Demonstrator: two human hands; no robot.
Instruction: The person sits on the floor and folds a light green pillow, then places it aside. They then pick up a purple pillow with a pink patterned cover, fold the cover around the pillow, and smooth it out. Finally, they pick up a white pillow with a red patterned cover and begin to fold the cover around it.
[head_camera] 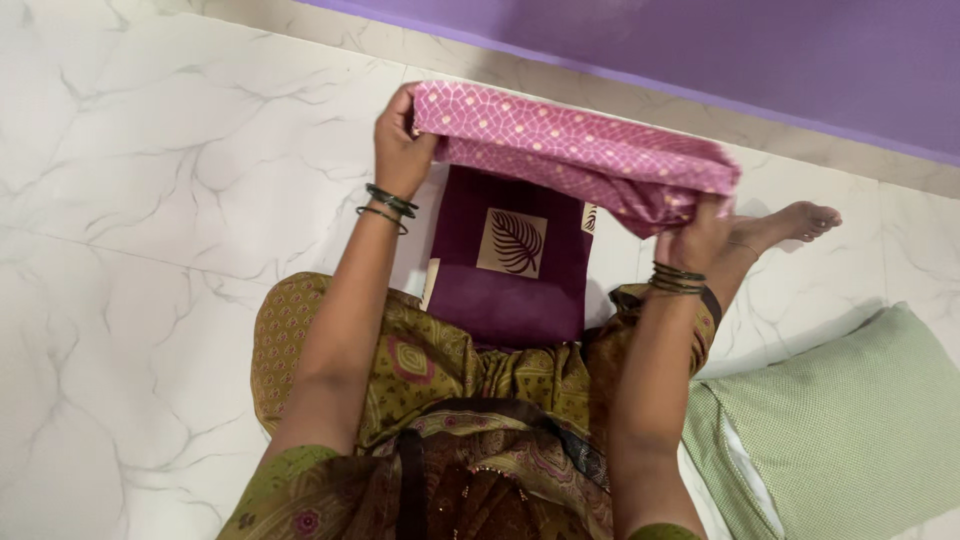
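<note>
**Pink cloth held up at both ends over a maroon cushion**

While the white marble floor (130, 200) spreads bare on the left, the left hand (400, 145) is up there clenched round the near corner of the pink patterned cloth (575, 150), fingers curled over its edge, dark bangles (388, 205) sitting on the wrist just below. Across we go: the cloth stretches in a folded, bunched band from that hand over to the other, lifted clear of the floor. Right beneath it lies a dark maroon cushion (510, 265) with a cream square and a leaf motif on its face, flat on the floor between the person's knees, its near edge touching the olive printed garment (430, 370). On to the far end, and the right hand (695, 240) grips the cloth's gathered corner from underneath, closed tight on it, bangles on that wrist too. Just beyond that hand a bare foot (790, 225) pokes out along the floor. Low on the right rests a green checked pillow (850, 420), well apart from the cloth. A purple wall (700, 50) runs along the top.
</note>
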